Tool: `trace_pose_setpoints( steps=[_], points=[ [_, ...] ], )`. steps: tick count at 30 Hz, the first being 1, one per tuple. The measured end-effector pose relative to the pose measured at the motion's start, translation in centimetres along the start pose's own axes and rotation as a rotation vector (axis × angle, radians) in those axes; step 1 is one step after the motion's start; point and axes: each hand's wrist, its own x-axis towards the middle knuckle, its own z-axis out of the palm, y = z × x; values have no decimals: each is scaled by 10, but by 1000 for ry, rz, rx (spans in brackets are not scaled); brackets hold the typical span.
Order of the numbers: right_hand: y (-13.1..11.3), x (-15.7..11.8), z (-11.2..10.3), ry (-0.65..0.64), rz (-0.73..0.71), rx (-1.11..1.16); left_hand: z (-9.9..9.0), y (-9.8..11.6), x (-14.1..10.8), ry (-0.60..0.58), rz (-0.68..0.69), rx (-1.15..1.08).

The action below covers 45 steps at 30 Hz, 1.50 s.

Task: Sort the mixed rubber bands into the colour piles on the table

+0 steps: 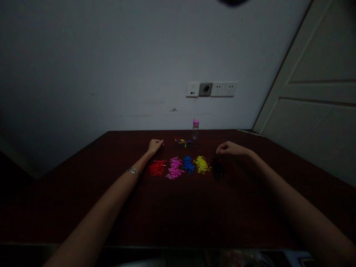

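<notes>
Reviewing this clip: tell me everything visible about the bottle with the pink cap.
The bottle is small and clear, probably plastic, with a pink cap on top. It stands upright on the far part of the dark reddish table, near the wall and below the sockets. A small multicoloured pile lies just to its left; whether they touch is unclear. Neither hand touches it. The picture is too dim to show any label or contents.
</notes>
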Motion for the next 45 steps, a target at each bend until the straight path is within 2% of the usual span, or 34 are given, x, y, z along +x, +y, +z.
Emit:
trace_pose_setpoints(
  steps=[4,7,11,16,20,23,32,36,40,42,45],
  points=[
    [14,7,11,224,60,60,0,0,0,-8,-1,15],
    [29,12,22,381,69,2,0,2,-2,-41,30,79],
    [42,14,28,505,31,-85,1,8,-4,-31,91,237],
    [39,12,29,499,33,-124,10,29,-12,-119,184,395],
    [34,9,30,485,45,-150,29,54,-19,-200,248,412],
    [34,8,30,480,36,-161,44,68,-21,-275,237,434],
    [37,10,30,489,28,-147,69,79,-16,-249,210,574],
    [37,10,31,493,50,-143,73,79,-15,-224,197,575],
    [36,9,31,490,50,-131,69,76,-11,-224,164,506],
    [35,8,31,490,46,-137,64,75,-8,-274,170,437],
    [34,7,31,490,39,-151,55,77,-6,-434,243,271]
  ],
)
